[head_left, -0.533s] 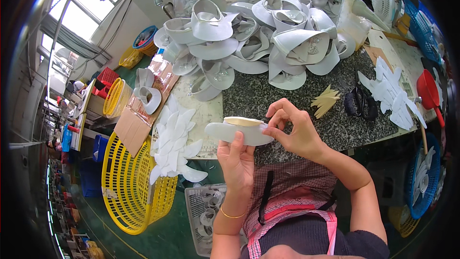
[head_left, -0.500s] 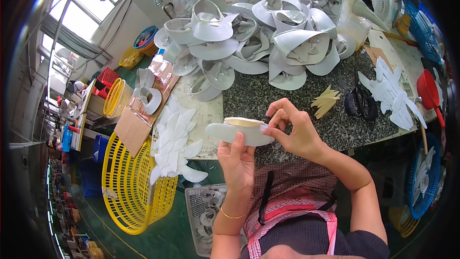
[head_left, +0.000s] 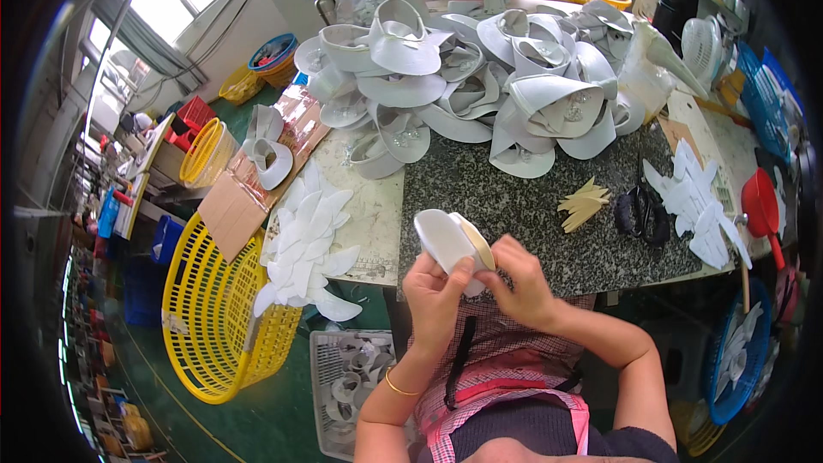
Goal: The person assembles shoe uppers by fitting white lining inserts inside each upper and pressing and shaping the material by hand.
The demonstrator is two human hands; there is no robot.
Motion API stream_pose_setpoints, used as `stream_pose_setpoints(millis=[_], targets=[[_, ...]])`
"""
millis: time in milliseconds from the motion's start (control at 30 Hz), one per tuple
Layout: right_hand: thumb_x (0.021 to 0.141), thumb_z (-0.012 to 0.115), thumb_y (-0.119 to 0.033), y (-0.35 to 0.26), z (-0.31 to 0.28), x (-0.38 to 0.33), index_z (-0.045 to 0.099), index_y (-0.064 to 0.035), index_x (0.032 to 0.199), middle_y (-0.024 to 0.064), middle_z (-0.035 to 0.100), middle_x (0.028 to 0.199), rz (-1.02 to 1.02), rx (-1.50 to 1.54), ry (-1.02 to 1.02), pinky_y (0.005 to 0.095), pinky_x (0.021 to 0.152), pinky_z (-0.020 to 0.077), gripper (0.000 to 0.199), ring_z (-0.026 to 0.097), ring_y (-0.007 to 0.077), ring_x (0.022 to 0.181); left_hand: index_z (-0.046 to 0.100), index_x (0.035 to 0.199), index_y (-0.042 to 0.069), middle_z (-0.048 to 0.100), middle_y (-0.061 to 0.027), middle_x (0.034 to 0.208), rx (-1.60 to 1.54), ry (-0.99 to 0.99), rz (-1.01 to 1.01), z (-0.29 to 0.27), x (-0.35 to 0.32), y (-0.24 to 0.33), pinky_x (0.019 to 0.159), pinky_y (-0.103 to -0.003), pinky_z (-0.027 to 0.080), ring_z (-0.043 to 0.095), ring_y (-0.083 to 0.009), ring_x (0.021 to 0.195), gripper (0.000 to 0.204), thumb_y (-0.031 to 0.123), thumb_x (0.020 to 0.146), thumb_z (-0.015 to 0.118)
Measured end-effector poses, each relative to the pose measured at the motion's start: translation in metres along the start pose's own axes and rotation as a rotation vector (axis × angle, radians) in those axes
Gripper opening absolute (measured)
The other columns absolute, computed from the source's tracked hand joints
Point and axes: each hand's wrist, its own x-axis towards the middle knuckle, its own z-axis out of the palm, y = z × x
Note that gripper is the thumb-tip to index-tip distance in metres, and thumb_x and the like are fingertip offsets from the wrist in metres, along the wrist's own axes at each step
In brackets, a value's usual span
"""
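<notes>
By the left hand (head_left: 435,293), a white curved piece (head_left: 439,237) with a cream band (head_left: 477,240) along its right side is held, the thumb closed against it and the fingers curled behind. By the right hand (head_left: 519,286), the near right end of the same piece is pinched between thumb and bent fingers; exactly which layer is caught cannot be told, as the fingertips are partly hidden. The piece is held tilted over the tabletop (head_left: 530,221), close to its near edge. Open room is found on the dark speckled surface just beyond and right of the hands, bounded on the right by cream strips (head_left: 585,204) and a black item (head_left: 643,214). Farther right, flat white pieces (head_left: 699,201) are heaped. To the left, white cut-outs (head_left: 307,244) are spread, some overhanging the near edge. The far side is filled by piled grey-white sewn pieces (head_left: 401,90).
</notes>
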Motion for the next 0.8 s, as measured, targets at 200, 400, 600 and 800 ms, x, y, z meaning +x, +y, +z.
stream_pose_setpoints(millis=[200,400,600,800], targets=[[0.084,0.080,-0.023,0.006,-0.042,-0.009,0.070,-0.0012,0.102,0.0124,0.072,0.103,-0.049,0.012,-0.298,0.0347,0.086,0.0518,0.030,0.069,0.0283,0.096,0.063,0.124,-0.008,0.073,-0.0101,0.113,0.074,-0.132,-0.047,-0.014,-0.016,0.010,0.090,-0.028,0.056,0.069,-0.0128,0.101,0.032,0.000,0.094,0.068],[0.076,0.088,-0.020,-0.032,-0.076,0.034,0.072,-0.0044,0.098,0.0051,0.068,0.094,-0.053,0.088,-0.333,0.0330,0.082,0.0511,0.031,0.065,0.0210,0.089,0.070,0.119,-0.002,0.076,-0.0064,0.103,0.537,-0.450,-0.088,-0.022,-0.016,0.031,0.086,-0.026,0.055,0.069,-0.0086,0.098,0.030,0.006,0.091,0.075],[0.075,0.087,-0.009,-0.031,-0.070,0.053,0.071,-0.0061,0.090,0.0061,0.066,0.091,-0.081,0.078,-0.489,0.0333,0.078,0.0518,0.022,0.065,0.0222,0.087,0.070,0.118,-0.001,0.077,-0.0071,0.099,0.586,-0.515,-0.044,-0.025,-0.016,0.031,0.080,-0.026,0.056,0.069,-0.0085,0.087,0.030,0.007,0.089,0.073],[0.073,0.088,-0.010,-0.036,-0.066,0.059,0.073,-0.0028,0.081,0.0076,0.066,0.091,0.086,0.060,-0.519,0.0313,0.073,0.0530,0.019,0.066,0.0211,0.085,0.069,0.113,-0.002,0.075,-0.0067,0.092,0.586,-0.517,-0.074,-0.026,-0.018,0.035,0.074,-0.027,0.057,0.069,-0.0088,0.080,0.027,0.004,0.087,0.071]])
